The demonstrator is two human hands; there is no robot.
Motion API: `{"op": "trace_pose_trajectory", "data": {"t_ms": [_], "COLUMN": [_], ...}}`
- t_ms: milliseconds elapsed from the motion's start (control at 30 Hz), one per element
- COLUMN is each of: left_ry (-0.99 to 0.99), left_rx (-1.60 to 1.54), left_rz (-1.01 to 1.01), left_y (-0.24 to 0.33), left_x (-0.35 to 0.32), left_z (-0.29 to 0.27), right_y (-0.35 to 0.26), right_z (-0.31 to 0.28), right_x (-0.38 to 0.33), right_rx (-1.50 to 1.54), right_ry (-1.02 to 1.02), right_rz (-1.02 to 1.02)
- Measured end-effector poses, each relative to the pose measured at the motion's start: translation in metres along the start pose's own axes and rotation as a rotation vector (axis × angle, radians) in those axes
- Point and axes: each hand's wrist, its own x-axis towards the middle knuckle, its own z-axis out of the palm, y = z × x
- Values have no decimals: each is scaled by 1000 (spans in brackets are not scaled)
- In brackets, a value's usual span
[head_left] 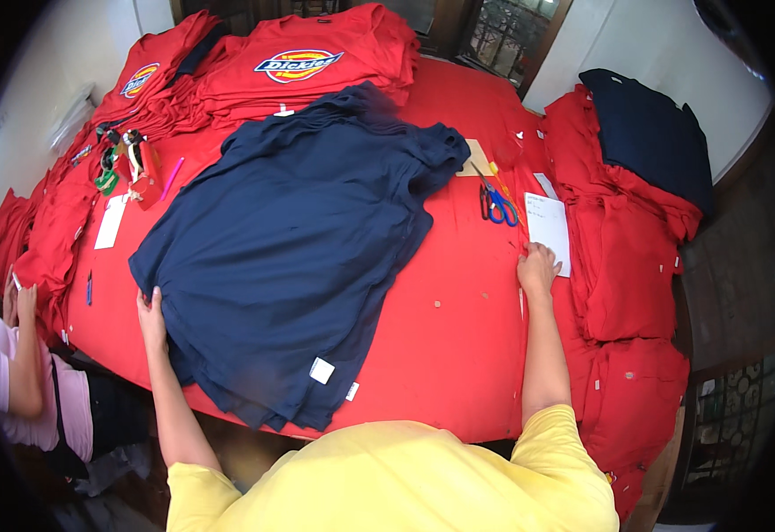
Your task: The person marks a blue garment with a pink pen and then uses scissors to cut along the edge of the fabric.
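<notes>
A pile of navy blue shirts [290,239] lies spread across the middle of the red-covered table, small white labels at its near edge. Against the pile's left edge rests my left hand [151,321], open, its fingers stretched upward along the fabric. My right hand [539,266] is on the right part of the table, fingers loosely apart, at the lower left edge of a white sheet of paper [547,226] with handwriting. Beyond that hand lie blue-handled scissors [500,208] and a tan piece of card [474,160].
Folded red shirts [627,266] are stacked along the right side, topped by a navy garment [653,137]. More red shirts [307,66] with a printed logo sit at the back. Left, tape dispensers [139,168] stand near a white slip [111,222]. A co-worker [28,372] handles red fabric.
</notes>
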Motion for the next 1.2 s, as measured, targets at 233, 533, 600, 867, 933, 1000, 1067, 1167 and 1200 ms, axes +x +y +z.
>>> {"op": "trace_pose_trajectory", "data": {"t_ms": [233, 533, 600, 867, 933, 1000, 1067, 1167, 1200], "left_ry": [30, -278, -326, -414, -377, -330, -274, -228, -244], "left_rx": [104, 398, 516, 345, 285, 224, 202, 200, 215], "left_rz": [257, 55, 72, -102, -138, -173, -104, 89, 103], "left_y": [96, 97, 94, 82, 81, 84, 76, 72, 71], "left_x": [-167, -258, -259, -269, -272, -275, -283, -290, -291], "left_z": [14, 18, 9, 6, 5, 5, 7, 14, 14], "right_y": [-39, -78, -69, -51, -56, -62, -65, -51, -46], "right_z": [8, 41, 41, 40, 32, 25, 20, 21, 23], "right_x": [36, 88, 102, 119, 116, 114, 111, 116, 114], "right_rx": [286, -36, -42, 22, -21, -47, -56, -37, -39], "right_ry": [307, 308, 257, 135, 83, 34, -10, 30, 22], "right_rz": [-261, -189, -228, -252, -229, -202, -176, -187, -190]}}
